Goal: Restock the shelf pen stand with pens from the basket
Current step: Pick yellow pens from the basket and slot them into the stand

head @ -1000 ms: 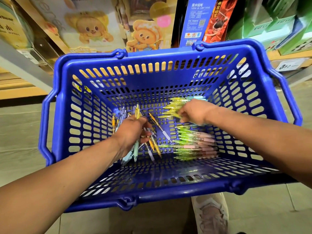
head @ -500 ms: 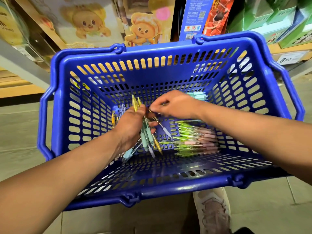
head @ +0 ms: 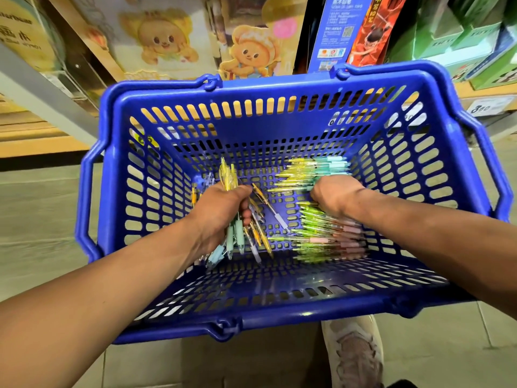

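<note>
Since half a second ago the right hand [head: 334, 196] has left the bundle it was touching beside the left hand and swung back across the basket floor to about 2 o'clock. The view has also dipped a little, so the basket [head: 279, 86] sits lower in the picture.

The right hand lies knuckles-up over the near ends of a row of yellow-and-teal pens [head: 316, 170], which lie at 1 o'clock on the basket floor. Its fingers are hidden under the back of the hand, so it cannot be told whether they pinch a pen or only touch the row.

The left hand [head: 221, 214], at 9 o'clock on the floor, has fingers and thumb curled tight round a bundle of pens [head: 237, 233]. Yellow ends stick out above the fist toward 12 o'clock and teal grips fan out below it toward 6 o'clock.

A second pile, the green-and-pink pens [head: 327, 236], lies at 4 o'clock, blurred. One loose pen [head: 275, 215] with a white grip lies slanted between the two hands.

Beyond the basket's far rim, at 12 o'clock, stand cartoon-bear boxes [head: 251, 54], and at 2 o'clock a price tag [head: 481, 107] sits on a shelf edge. At 6 o'clock, below the basket, a pale shoe [head: 352, 351] rests on the floor.
</note>
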